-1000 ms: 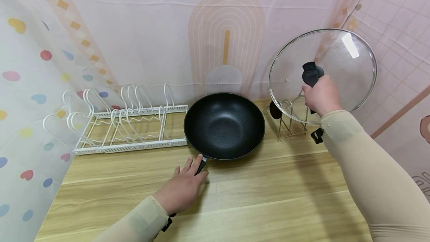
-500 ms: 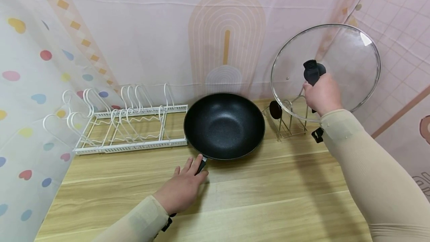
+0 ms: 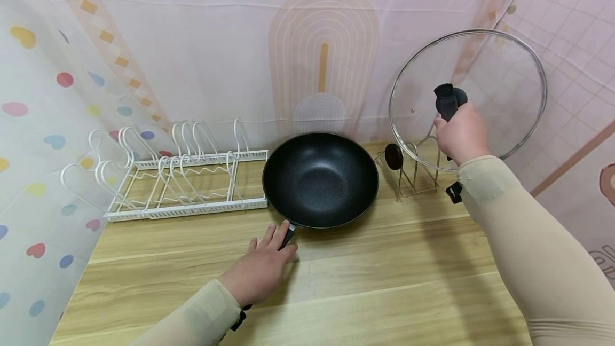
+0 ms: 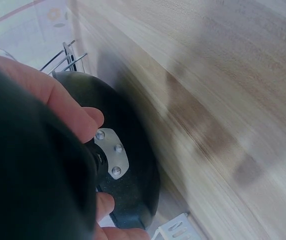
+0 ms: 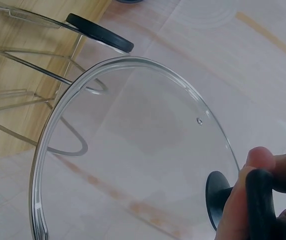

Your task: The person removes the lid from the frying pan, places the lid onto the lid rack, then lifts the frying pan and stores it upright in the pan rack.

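Note:
In the head view a black wok [image 3: 321, 180] sits at the back of the wooden table, its handle [image 3: 287, 238] toward me. My left hand [image 3: 259, 271] grips this handle; the left wrist view shows digits on both sides of it, beside a riveted metal plate [image 4: 115, 156]. My right hand [image 3: 463, 132] grips the black handle [image 3: 448, 101] of a large, steel-rimmed clear glass lid [image 3: 509, 79]. The lid stands steeply tilted, its lower rim at a small wire rack [image 3: 417, 194]. Whether the rim touches the rack's wires I cannot tell.
A white rack [image 3: 192, 208] with several curved dividers stands left of the wok, close to its rim. A dark round disc [image 3: 394, 157] is at the wire rack's left end. Printed curtains [image 3: 216, 68] hang behind and at both sides of the wooden table [image 3: 365, 287].
The lid has shifted slightly up and to the right with my right hand, which keeps its grip. My left hand and the wok have stayed in place.

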`<state>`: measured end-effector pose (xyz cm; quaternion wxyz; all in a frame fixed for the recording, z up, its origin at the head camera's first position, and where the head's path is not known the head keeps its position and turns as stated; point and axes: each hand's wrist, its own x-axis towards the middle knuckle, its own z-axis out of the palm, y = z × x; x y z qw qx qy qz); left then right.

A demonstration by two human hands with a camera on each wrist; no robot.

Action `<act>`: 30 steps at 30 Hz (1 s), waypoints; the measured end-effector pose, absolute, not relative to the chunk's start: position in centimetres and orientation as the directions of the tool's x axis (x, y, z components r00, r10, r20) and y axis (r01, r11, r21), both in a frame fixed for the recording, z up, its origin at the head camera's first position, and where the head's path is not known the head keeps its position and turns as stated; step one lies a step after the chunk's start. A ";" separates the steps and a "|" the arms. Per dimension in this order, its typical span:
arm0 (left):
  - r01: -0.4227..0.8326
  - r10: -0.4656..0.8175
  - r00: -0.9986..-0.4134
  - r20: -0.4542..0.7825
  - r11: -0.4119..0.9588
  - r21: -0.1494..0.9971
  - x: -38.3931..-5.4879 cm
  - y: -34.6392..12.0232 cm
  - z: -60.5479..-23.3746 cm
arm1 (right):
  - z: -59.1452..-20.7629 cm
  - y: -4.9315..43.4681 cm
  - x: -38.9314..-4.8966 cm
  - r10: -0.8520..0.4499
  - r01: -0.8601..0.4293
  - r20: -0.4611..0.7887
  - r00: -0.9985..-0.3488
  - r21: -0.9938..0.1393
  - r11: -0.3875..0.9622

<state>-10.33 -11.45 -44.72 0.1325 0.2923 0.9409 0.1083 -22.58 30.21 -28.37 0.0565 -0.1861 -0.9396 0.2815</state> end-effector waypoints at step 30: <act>0.553 0.611 -0.772 -0.175 0.782 0.288 -10.5 -10.8 -42.2 | -29.4 30.0 -22.5 0.385 0.332 -0.031 -0.922 -0.575 0.748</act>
